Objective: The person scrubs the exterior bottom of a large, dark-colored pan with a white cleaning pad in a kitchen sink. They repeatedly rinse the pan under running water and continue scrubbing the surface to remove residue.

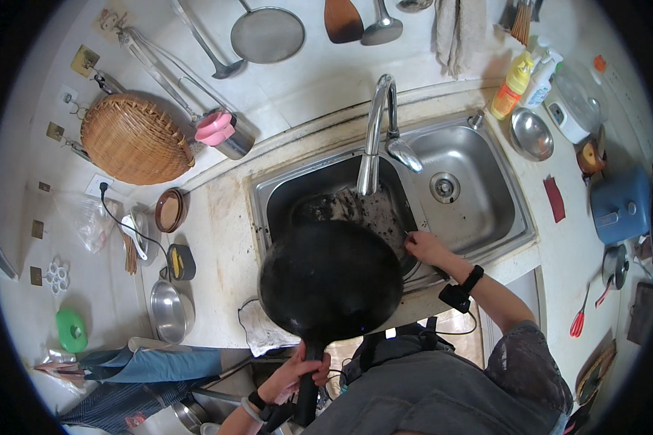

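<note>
My left hand (306, 370) grips the black handle of a wok (332, 280). The wok is tilted over the front of the left sink basin (283, 198), its dark underside towards me. My right hand (427, 249) is beside the wok's right edge, over the front of the divider, with its fingers curled. A small thin bit shows at its fingertips, and a dark handle-like piece (441, 273) shows below the wrist; whether the hand holds them I cannot tell. Black residue (337, 206) lies on the left basin's floor. Above it arches the chrome faucet (370, 168).
Right of the divider is a second steel basin (468, 163) with a drain strainer. A steel bowl (531, 134) and a yellow bottle (512, 87) stand at the back right. A stained cloth (266, 329) hangs at the counter's front edge. Another steel bowl (170, 312) is at left.
</note>
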{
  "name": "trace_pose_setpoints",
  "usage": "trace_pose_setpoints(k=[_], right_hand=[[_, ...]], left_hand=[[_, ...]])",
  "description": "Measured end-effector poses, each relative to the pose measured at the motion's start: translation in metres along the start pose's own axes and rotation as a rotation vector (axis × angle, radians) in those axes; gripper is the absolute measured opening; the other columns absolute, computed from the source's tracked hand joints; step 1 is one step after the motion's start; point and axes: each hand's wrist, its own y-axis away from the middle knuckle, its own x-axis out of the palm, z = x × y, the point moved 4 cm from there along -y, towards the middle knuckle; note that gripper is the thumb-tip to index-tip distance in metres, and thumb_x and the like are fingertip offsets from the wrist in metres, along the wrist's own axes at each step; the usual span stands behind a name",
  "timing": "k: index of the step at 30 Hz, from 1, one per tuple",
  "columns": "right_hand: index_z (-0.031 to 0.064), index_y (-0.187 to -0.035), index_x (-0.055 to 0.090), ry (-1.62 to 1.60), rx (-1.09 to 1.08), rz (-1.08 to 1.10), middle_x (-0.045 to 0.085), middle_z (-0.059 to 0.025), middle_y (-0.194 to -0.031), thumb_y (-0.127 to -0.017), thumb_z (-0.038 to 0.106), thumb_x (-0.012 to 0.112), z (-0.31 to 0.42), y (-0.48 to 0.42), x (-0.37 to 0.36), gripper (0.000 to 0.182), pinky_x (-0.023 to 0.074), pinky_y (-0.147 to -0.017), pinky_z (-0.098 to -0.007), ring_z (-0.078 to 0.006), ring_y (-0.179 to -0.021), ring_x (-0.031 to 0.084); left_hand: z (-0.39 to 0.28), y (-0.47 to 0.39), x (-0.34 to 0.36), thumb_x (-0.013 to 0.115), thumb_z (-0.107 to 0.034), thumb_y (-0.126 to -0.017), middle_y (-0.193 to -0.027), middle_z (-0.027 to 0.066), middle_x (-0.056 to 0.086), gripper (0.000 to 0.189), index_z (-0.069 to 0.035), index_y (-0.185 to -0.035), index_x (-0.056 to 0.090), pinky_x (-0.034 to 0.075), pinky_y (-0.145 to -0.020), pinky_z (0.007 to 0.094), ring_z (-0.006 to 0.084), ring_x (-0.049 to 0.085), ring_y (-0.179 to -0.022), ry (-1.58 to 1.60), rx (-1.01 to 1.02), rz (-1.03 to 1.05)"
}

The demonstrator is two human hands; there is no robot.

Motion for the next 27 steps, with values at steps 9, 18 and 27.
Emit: trace_pose_setpoints(k=[9,18,27], right_hand=[[-0.0055,-0.096,0.063,-0.037,0.018,0.036,0.064,-0.0289,-0.094,-0.087,0.026,0.054,0.016,-0.003,0.027,0.034,0.0494,-0.080,-0.0503,-0.0442,-0.092,0.062],[-0.0042,-0.090,0.059,-0.145,-0.027,0.127,0.064,-0.0137,-0.070,-0.081,0.016,0.061,0.040,0.011,0.028,0.022,0.0520,-0.057,-0.0362,-0.0241,-0.060,0.066],[-0.0054,-0.108,0.050,-0.141,-0.272,0.277,0.055,-0.0232,-0.102,-0.081,0.018,0.066,0.055,0.043,0.026,0.039,0.0454,-0.082,-0.0418,-0.0342,-0.097,0.056]], left_hand=[[0.012,0.025,-0.100,0.067,0.004,-0.084,-0.094,0.0102,0.059,0.067,-0.008,-0.136,0.027,0.051,-0.068,0.0305,0.0161,0.059,-0.073,-0.550,-0.221,-0.188],[-0.032,0.035,-0.147,0.071,-0.019,-0.073,-0.083,0.0265,0.063,0.043,-0.003,-0.110,0.056,0.050,-0.069,0.0458,0.0456,0.062,-0.085,-1.474,0.398,-0.607],[-0.086,0.035,-0.213,0.074,-0.014,-0.074,-0.099,0.0200,0.061,0.047,-0.007,-0.114,0.052,0.049,-0.074,0.0493,0.0422,0.060,-0.094,-1.784,0.435,-0.775]])
